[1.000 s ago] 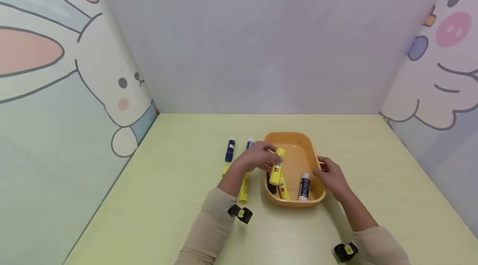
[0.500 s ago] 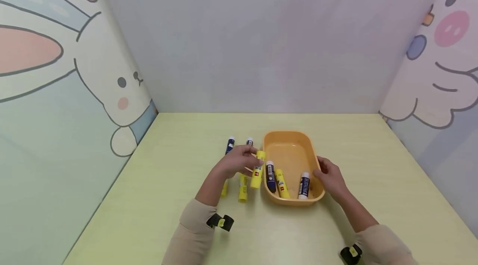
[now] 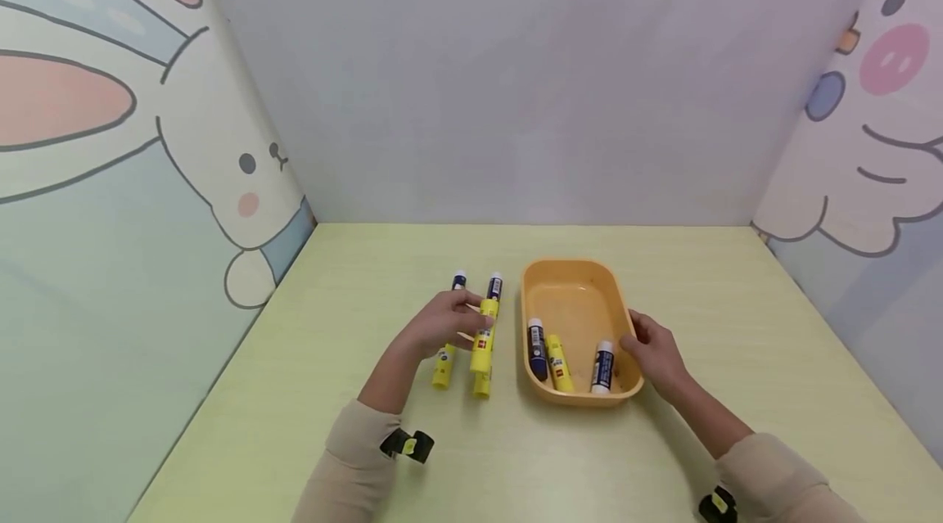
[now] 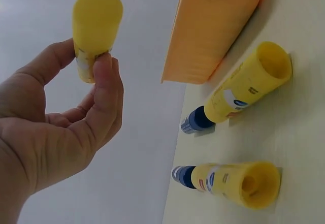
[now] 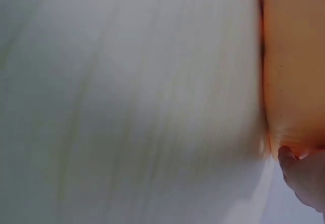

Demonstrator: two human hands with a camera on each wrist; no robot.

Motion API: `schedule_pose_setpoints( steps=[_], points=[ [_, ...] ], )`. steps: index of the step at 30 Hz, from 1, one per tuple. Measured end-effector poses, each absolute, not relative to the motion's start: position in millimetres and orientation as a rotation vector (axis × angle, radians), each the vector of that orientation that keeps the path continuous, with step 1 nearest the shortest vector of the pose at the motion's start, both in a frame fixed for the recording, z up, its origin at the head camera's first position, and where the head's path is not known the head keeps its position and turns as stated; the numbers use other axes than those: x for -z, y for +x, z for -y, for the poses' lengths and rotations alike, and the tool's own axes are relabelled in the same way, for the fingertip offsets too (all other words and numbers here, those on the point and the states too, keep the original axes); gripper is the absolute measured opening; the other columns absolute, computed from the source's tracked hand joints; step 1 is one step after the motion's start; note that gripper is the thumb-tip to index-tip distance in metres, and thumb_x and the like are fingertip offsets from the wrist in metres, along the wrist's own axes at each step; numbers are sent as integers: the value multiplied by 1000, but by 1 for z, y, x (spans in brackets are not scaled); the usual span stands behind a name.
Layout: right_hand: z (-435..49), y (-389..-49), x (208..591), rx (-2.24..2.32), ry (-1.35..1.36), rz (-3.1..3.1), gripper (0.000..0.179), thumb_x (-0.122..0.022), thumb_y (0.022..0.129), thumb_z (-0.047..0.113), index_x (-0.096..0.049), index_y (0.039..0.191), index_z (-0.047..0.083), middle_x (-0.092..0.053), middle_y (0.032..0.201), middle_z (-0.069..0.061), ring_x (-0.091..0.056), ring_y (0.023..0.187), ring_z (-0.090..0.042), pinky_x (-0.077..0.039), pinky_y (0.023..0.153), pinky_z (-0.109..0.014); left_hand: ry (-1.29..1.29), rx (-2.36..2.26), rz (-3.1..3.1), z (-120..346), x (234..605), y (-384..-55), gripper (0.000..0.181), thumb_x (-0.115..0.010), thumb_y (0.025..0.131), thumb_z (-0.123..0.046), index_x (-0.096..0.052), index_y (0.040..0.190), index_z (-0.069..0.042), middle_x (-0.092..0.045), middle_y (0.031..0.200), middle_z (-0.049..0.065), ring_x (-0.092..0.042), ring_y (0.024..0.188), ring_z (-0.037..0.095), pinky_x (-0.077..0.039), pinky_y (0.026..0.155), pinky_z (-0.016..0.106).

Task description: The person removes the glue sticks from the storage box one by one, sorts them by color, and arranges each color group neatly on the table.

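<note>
My left hand pinches a yellow glue stick between thumb and fingers, above the table and left of an orange tray. Seen from the left wrist, this glue stick's round end points toward the camera. Below it lie two yellow glue sticks, one left and one nearer the tray. My right hand grips the tray's right rim. Inside the tray lie a dark blue glue stick, a yellow glue stick and a dark blue, white-ended glue stick.
Beyond the yellow sticks on the table are two dark blue glue sticks, one left and one right, both partly hidden. A pale grey wall closes off the back of the light table; cartoon-printed panels stand at both sides.
My left hand has carried the yellow glue stick leftward, from over the tray to above the glue sticks on the table. My right hand stays on the tray's rim.
</note>
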State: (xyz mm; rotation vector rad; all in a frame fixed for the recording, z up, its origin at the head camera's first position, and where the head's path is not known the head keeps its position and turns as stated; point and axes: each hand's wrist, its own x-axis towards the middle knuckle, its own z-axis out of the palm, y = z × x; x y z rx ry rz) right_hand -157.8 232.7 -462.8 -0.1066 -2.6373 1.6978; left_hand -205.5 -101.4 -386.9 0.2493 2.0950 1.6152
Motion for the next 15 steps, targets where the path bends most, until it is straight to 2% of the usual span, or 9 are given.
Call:
schedule_pose_setpoints(
  steps=[15],
  points=[
    [-232, -159, 462, -1702, -150, 2617, 56, -53, 85, 0, -33, 136, -12, -43, 129, -30, -46, 113, -37, -43, 92, -41, 111, -1601, -2163, 146, 396, -203, 39, -68, 85, -17, -52, 117, 0, -63, 98, 11, -60, 82, 24, -54, 71, 39]
  ],
)
